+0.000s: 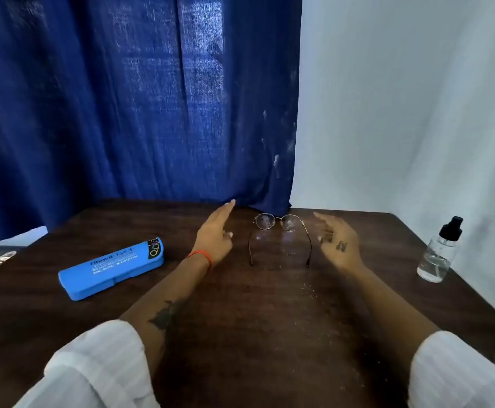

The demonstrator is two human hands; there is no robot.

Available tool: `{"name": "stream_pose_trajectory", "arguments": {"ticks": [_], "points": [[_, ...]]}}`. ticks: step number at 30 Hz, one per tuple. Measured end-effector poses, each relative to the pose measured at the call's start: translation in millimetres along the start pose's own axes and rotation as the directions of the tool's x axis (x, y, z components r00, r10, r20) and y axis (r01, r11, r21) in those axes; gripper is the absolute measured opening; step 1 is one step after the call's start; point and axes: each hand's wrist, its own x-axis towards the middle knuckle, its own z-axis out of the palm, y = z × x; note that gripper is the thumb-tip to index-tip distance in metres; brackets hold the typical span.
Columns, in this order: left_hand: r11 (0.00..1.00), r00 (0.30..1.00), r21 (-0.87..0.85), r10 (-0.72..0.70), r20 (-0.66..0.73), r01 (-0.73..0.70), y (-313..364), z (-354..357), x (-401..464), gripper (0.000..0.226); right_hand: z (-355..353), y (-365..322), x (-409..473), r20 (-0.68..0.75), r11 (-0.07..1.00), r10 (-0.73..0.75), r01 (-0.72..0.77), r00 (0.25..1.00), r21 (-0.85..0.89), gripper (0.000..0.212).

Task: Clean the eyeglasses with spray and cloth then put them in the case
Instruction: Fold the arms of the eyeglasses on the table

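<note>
left hand (214, 234) extended flat, right hand (338, 242) relaxed

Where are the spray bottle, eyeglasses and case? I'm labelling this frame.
spray bottle (437, 257): head view, on its clear body.
eyeglasses (265, 221): head view, on one lens.
case (111, 267): head view, on its blue lid.

A plain room, possibly domestic, is suggested: a dark wooden table (240, 334), blue curtain (122, 113) at 11 o'clock, white wall (402, 113) at 1 o'clock.
</note>
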Motion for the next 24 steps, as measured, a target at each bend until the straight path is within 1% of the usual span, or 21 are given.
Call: {"name": "stream_pose_trajectory", "arguments": {"ticks": [2, 4, 7, 9, 11, 13, 15, 17, 19, 21, 24], "points": [[0.991, 0.996, 0.118, 0.046, 0.080, -0.056, -5, 5, 9, 0.078, 3, 8, 6, 0.070, 0.988, -0.076, 0.085, 0.995, -0.127, 0.060], [0.985, 0.986, 0.158, 0.046, 0.163, -0.072, -7, 13, 19, 0.078, 8, 15, 15, 0.146, 0.963, -0.123, 0.154, 0.982, -0.223, 0.057], [0.972, 0.972, 0.206, 0.065, 0.226, -0.112, -13, 27, 39, 0.066, 18, 21, 33, 0.231, 0.931, -0.165, 0.228, 0.959, -0.284, 0.038], [0.959, 0.969, 0.241, 0.089, 0.229, -0.146, -18, 31, 48, 0.053, 23, 22, 39, 0.277, 0.912, -0.175, 0.262, 0.945, -0.316, 0.032], [0.957, 0.974, 0.248, 0.097, 0.206, -0.148, -24, 38, 56, 0.038, 29, 26, 44, 0.256, 0.910, -0.207, 0.282, 0.944, -0.304, 0.026], [0.978, 0.988, 0.177, 0.091, 0.126, -0.113, -25, 40, 55, 0.027, 33, 27, 44, 0.176, 0.925, -0.238, 0.278, 0.955, -0.260, 0.025], [0.992, 0.995, 0.086, 0.093, 0.020, -0.094, -23, 41, 51, 0.021, 35, 27, 42, 0.103, 0.958, -0.199, 0.215, 0.975, -0.191, 0.029], [0.993, 0.993, 0.041, 0.110, -0.041, -0.108, -17, 39, 45, 0.019, 32, 23, 37, 0.067, 0.979, -0.130, 0.139, 0.989, -0.147, 0.032], [0.992, 0.987, 0.004, 0.129, -0.092, -0.129, -9, 35, 38, 0.018, 25, 15, 31, 0.025, 0.991, -0.079, 0.081, 0.997, -0.102, 0.027], [0.991, 0.987, -0.051, 0.117, -0.113, -0.123, 1, 30, 28, 0.018, 13, 4, 21, -0.020, 0.998, -0.042, 0.041, 0.999, -0.041, 0.019], [0.986, 0.994, -0.153, 0.058, -0.093, -0.072, 16, 26, 10, 0.017, -5, -9, 2, -0.030, 0.999, 0.012, -0.011, 0.999, 0.041, 0.015]]}}
